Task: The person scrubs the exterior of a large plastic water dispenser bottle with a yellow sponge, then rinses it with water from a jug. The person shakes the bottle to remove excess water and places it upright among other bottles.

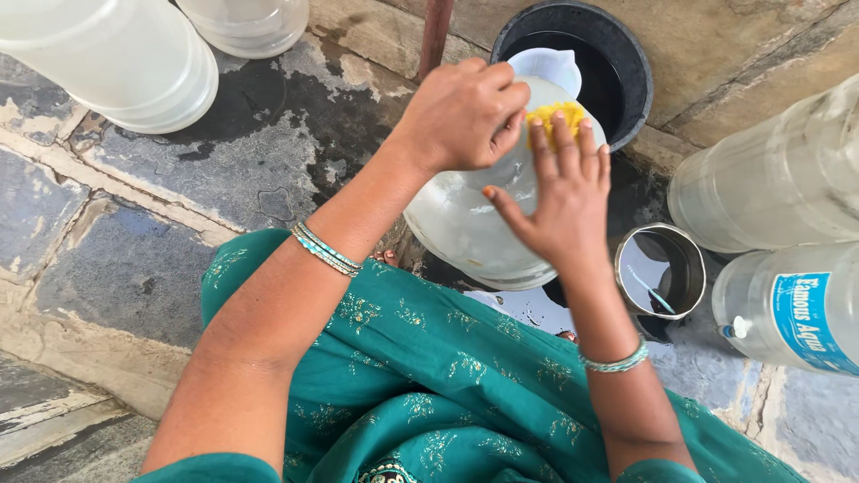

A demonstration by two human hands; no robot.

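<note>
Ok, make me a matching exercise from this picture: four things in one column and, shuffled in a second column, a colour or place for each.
Things:
1. sponge
2. tub
3. steel cup
4. large clear jar

Descriptions:
A. black, at the top, holding water
B. yellow, under the right hand's fingers
C. shiny metal, right of the right wrist
D. see-through, steadied by the left hand

Pairs: 1-B, 2-A, 3-C, 4-D
</note>
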